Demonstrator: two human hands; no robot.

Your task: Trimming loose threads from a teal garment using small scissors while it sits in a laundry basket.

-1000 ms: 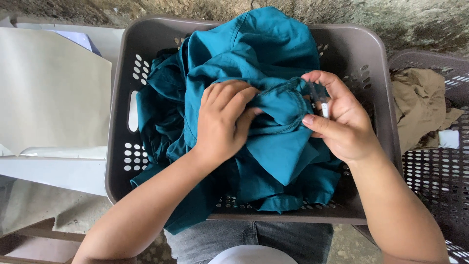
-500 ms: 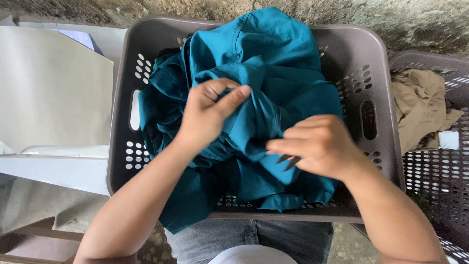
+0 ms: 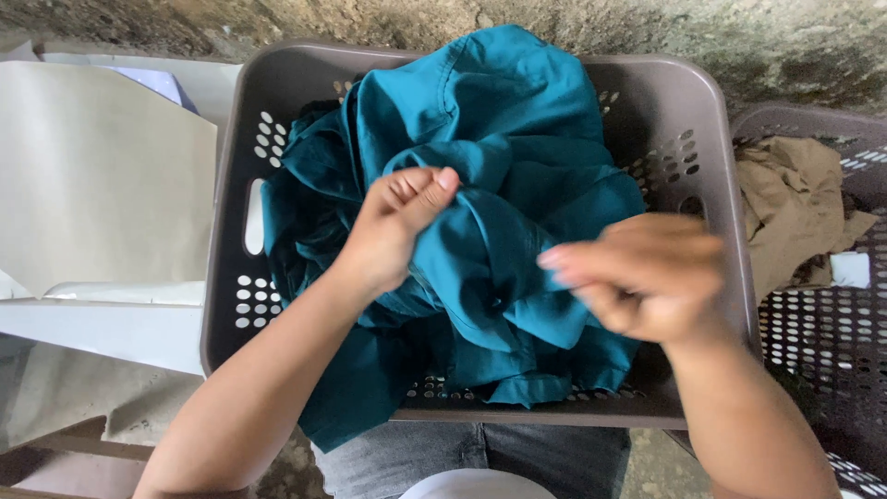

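Left hand: the left hand [image 3: 397, 231] lay on top of the teal garment [image 3: 499, 231], near the middle of the heap, with the forearm reaching up from the lower left.
Left fingers: the fingers [image 3: 420, 189] were curled shut on a raised fold of the teal cloth, pinched between thumb and fingertips.
Right hand: the right hand [image 3: 642, 277] was over the right part of the heap, blurred, with the forearm coming from the lower right.
Right fingers: they were stretched leftward, close together and loosely bent; whether they gripped cloth or only touched it could not be told through the blur.
Teal garment: it was bunched in a crumpled pile that filled the grey basket [image 3: 231, 268], rose above the far rim, and hung over the near rim at the lower left.
Grey basket: a plastic laundry basket with round holes and a slot handle in its walls, sitting in front of the person's lap.
Second basket: another holed basket [image 3: 822, 342] stood just beside the first on the right, holding tan cloth [image 3: 795, 199].
Left side: a pale sheet [image 3: 92, 176] lay flat beside the grey basket.
Background: a rough stone wall [image 3: 758, 37] ran behind both baskets.
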